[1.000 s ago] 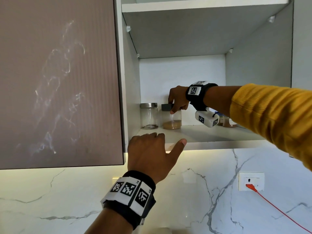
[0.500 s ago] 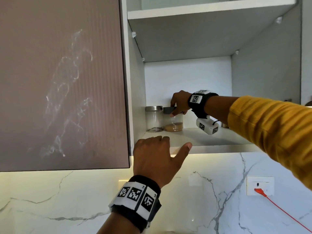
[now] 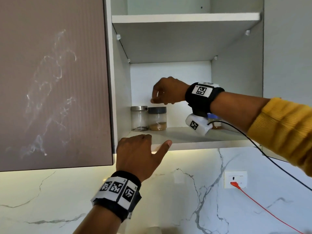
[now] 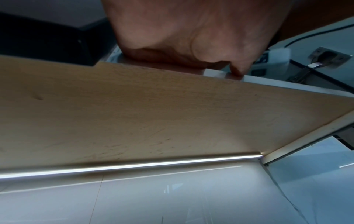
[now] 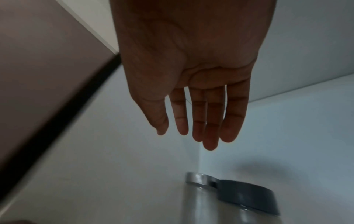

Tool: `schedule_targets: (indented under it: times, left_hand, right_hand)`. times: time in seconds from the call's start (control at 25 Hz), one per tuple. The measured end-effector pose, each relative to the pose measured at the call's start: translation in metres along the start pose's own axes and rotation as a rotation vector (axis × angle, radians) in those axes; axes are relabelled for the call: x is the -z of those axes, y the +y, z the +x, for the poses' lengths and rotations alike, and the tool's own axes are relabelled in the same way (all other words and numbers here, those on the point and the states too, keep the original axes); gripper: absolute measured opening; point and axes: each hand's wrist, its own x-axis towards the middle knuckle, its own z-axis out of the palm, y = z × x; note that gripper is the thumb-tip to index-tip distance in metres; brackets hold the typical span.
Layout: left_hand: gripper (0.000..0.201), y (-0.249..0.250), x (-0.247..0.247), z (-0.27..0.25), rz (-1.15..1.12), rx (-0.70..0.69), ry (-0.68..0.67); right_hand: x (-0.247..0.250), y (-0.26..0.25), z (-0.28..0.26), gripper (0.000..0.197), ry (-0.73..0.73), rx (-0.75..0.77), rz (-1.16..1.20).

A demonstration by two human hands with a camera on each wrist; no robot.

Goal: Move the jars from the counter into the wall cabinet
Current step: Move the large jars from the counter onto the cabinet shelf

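Observation:
Two clear jars stand side by side at the back left of the wall cabinet's lower shelf (image 3: 185,134): a steel-lidded jar (image 3: 139,118) and a dark-lidded jar (image 3: 157,118) with brown powder at its bottom. Both lids show in the right wrist view, the steel lid (image 5: 199,178) and the dark lid (image 5: 247,195). My right hand (image 3: 166,93) hovers just above the dark lid, empty, with its fingers hanging straight (image 5: 201,121). My left hand (image 3: 140,154) rests on the shelf's front edge, fingers over the top and thumb out along the edge (image 4: 191,50).
A third jar (image 3: 214,122) with a blue lid stands further right on the shelf, mostly hidden behind my right wrist. The brown cabinet door (image 3: 54,81) on the left is closed. Below are a marble backsplash and a socket (image 3: 235,179) with a red cable.
My right hand has let go of the dark-lidded jar and risen above it with its fingers now straight. The jar stays beside the steel-lidded one. My left hand keeps its place.

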Motion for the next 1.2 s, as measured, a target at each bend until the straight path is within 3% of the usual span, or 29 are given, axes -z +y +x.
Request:
schedule_targets:
  times: [0.12,0.24,0.4,0.52,0.64,0.8,0.92,1.08,1.2]
  left_hand:
    - [0.088,0.002,0.007,-0.001,-0.05,0.022,-0.01]
    - [0.069,0.004,0.016,-0.005,-0.259,0.034,-0.019]
    - [0.034,0.01,0.032,-0.034,-0.562,-0.038,0.098]
    - [0.023,0.012,0.038,-0.084,-0.638,-0.149,0.191]
    - [0.018,0.003,0.022,-0.138,-0.667,-0.153,0.049]
    - [0.011,-0.016,-0.024,-0.217,-0.712,-0.019,-0.28]
    - [0.01,-0.032,-0.069,-0.275,-0.717,0.104,-0.456]
    - [0.013,-0.048,-0.11,-0.334,-0.662,0.267,-0.622]
    - [0.011,-0.053,-0.124,-0.355,-0.616,0.3,-0.684]
  right_hand:
    - [0.023,-0.034,-0.05,0.025,0.096,0.134,0.057]
    - [0.027,-0.056,-0.108,0.022,0.152,0.2,0.067]
    - [0.002,-0.07,-0.188,0.019,0.233,0.172,0.115]
    - [-0.032,-0.073,-0.243,0.02,0.274,0.113,0.23]
    - [-0.079,-0.07,-0.284,0.02,0.247,0.037,0.398]
    - [-0.166,-0.067,-0.324,0.025,0.101,-0.089,0.387]
    - [-0.237,-0.063,-0.35,0.029,-0.109,-0.173,0.303]
    - [-0.316,-0.045,-0.373,0.038,-0.408,-0.255,0.195]
    - [-0.366,-0.03,-0.38,0.048,-0.56,-0.364,0.175]
